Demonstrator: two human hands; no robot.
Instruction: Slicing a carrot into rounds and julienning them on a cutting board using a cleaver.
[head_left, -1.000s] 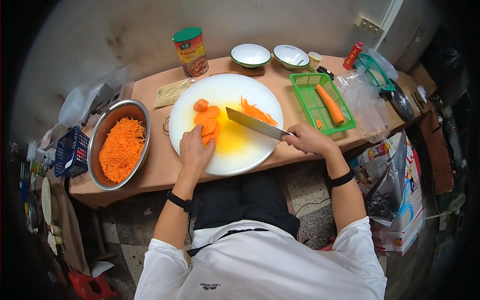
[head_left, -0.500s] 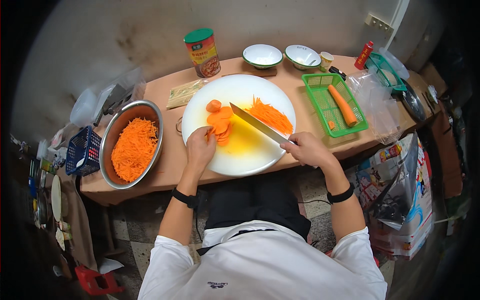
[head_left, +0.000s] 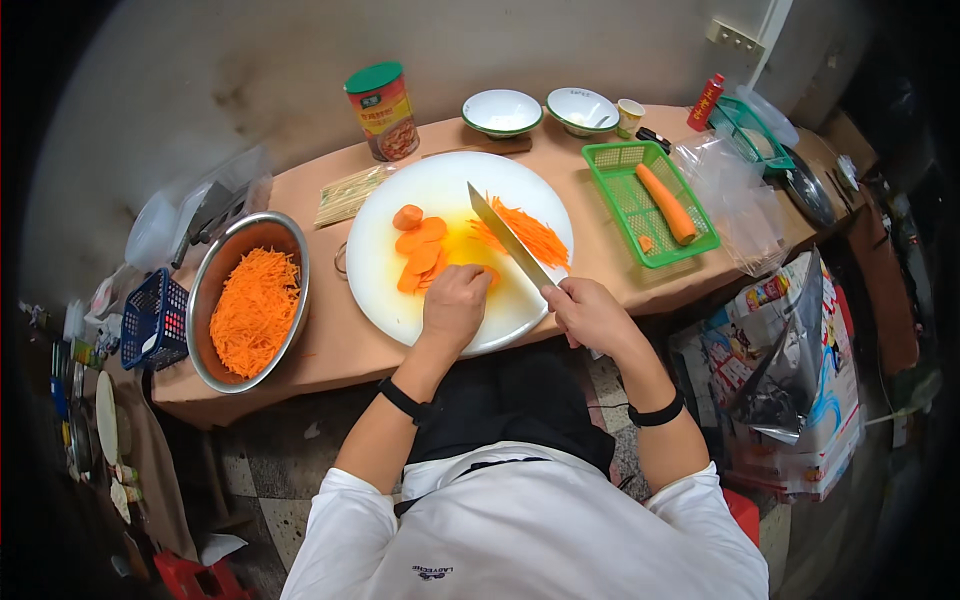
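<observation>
Holding knife (head_left: 508,235) | right hand (head_left: 583,308) by board (head_left: 375,255) edge | far side open

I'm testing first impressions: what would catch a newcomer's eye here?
Bright orange shredded carrot heaped in the metal bowl at the left likely draws the eye first. Next come the round white board in the middle, carrying carrot slices, and the knife the right hand holds over it.
</observation>
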